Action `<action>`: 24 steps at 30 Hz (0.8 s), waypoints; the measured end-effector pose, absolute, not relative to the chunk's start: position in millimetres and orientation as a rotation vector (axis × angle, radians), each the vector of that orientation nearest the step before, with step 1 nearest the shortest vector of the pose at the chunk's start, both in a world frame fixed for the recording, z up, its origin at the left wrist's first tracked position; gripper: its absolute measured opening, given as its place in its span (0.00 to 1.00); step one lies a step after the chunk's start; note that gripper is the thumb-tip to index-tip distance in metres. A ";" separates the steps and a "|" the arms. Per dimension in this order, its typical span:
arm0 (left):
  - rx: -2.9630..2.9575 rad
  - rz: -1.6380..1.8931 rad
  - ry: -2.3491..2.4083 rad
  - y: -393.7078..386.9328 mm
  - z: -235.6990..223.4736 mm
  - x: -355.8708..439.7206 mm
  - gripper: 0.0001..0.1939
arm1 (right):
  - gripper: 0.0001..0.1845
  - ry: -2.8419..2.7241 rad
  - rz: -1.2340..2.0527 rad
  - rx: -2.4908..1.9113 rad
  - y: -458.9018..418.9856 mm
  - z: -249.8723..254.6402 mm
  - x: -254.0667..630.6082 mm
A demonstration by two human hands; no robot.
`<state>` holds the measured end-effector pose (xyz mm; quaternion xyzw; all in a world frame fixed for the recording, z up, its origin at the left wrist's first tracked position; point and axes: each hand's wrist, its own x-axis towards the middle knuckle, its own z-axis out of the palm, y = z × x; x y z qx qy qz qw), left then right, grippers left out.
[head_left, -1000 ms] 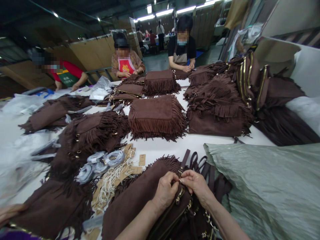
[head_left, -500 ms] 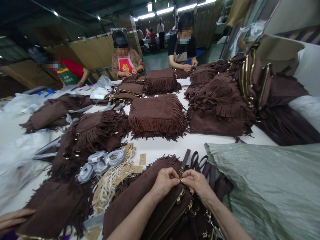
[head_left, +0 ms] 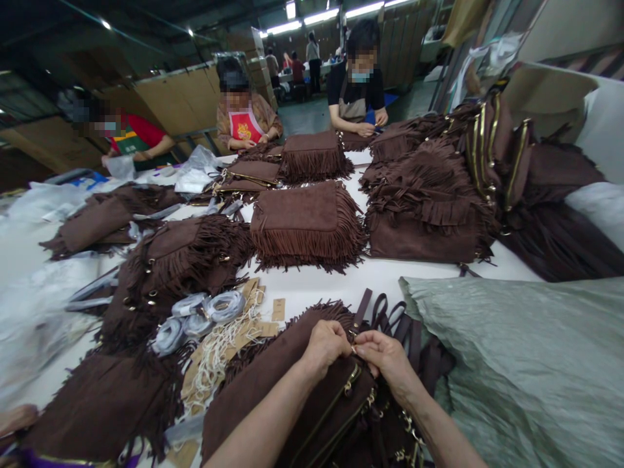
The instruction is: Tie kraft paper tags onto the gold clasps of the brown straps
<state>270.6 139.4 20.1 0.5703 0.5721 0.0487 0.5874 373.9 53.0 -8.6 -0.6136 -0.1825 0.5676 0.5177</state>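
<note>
A brown suede fringed bag (head_left: 273,383) with a gold zipper lies at the near table edge in front of me. My left hand (head_left: 325,346) and my right hand (head_left: 386,361) meet at the bag's top corner, fingers pinched together on a small part by the zipper end; what they pinch is too small to name. Dark straps (head_left: 394,325) trail out of the bag just beyond my right hand.
Several more fringed bags (head_left: 305,224) cover the white table (head_left: 331,283). Paper tags with white strings (head_left: 219,348) and grey wrapped bundles (head_left: 197,315) lie left of my hands. A grey-green sack (head_left: 526,351) fills the right. Three people work across the table.
Both hands have crept slightly farther up the bag's corner, still pinched together. The person at far left has lifted a clear plastic bag.
</note>
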 end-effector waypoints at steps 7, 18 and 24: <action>1.376 0.164 1.251 135.8 20.6 261.8 0.07 | 0.15 -0.453 1.373 -1.448 51.8 -9.2 375.2; 1.890 0.219 1.057 119.1 30.0 254.4 0.05 | 0.16 -0.568 1.327 -1.478 52.1 -7.9 373.9; 1.878 0.158 1.141 116.7 27.7 263.1 0.05 | 0.17 -0.474 1.235 -1.505 47.9 -7.3 377.2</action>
